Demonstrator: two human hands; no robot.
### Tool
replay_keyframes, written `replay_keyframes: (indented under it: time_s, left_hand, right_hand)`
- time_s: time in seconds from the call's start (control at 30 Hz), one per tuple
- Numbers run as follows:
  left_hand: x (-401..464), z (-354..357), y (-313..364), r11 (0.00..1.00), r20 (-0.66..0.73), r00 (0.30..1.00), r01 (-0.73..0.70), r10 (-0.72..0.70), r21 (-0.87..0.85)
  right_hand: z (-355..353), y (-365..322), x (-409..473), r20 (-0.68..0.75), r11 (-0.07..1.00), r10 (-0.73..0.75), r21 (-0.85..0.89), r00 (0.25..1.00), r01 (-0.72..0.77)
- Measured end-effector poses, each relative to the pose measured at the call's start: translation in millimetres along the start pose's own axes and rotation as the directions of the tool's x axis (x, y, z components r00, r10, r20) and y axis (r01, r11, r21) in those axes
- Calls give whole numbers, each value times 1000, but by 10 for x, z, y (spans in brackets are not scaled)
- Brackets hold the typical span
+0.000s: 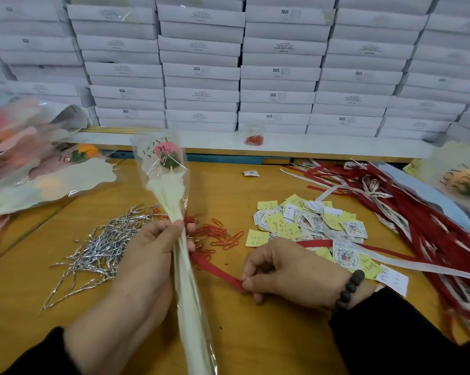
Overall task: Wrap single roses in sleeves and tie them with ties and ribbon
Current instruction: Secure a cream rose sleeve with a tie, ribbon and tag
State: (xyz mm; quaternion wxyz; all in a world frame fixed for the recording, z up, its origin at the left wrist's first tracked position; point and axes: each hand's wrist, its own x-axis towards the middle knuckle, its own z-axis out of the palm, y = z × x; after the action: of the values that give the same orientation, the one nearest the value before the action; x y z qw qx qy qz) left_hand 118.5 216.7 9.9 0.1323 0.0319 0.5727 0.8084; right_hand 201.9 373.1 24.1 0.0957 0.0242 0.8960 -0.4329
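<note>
We see the left hand (pixel 150 247) gripping a wrapped single rose (pixel 166 154) at the gathered neck of its sleeve (pixel 186 293), fingers curled round it, thumb on the near side. The pink bloom stands up and away from us inside clear film printed with "LOVE", and the cream sleeve tail runs down toward the bottom edge of the view. The right hand (pixel 285 269), with a dark bead bracelet (pixel 350 289) at the wrist, pinches a red ribbon (pixel 217 269) between thumb and forefinger, the other fingers curled in. That ribbon runs from the pinch to the sleeve just below the left hand. On the wooden table (pixel 269 334) lie silver twist ties (pixel 98 250) to the left, red paper clips (pixel 217 235) just behind the hands, yellow and white tags (pixel 304 220) to the right, and a heap of red and white ribbons (pixel 407 212) far right. Wrapped roses (pixel 33 163) lie at the left edge. White boxes (pixel 242 63) are stacked behind
</note>
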Motion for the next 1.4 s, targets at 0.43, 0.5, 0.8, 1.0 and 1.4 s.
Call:
replay_keyframes:
  time_s: [0.43, 0.5, 0.8, 1.0, 1.4]
  left_hand:
    - [-48, 16, -37, 993, 26, 999, -36, 33, 113]
    - [-84, 24, -47, 988, 70, 997, -45, 35, 148]
    - [-212, 108, -74, 989, 279, 960, -48, 8, 138]
    - [-241, 108, -116, 992, 342, 939, -12, -32, 124]
    - [-265, 164, -181, 992, 270, 961, 31, -64, 124]
  right_hand:
    - [-231, 3, -97, -68, 969, 98, 233, 993, -80]
    - [-219, 25, -71, -150, 941, 127, 330, 980, -71]
    - [43, 4, 94, -243, 866, 165, 500, 956, -22]
    - [149, -44, 160, -165, 793, 117, 609, 979, 7]
    - [192, -25, 166, -215, 677, 161, 734, 963, 51]
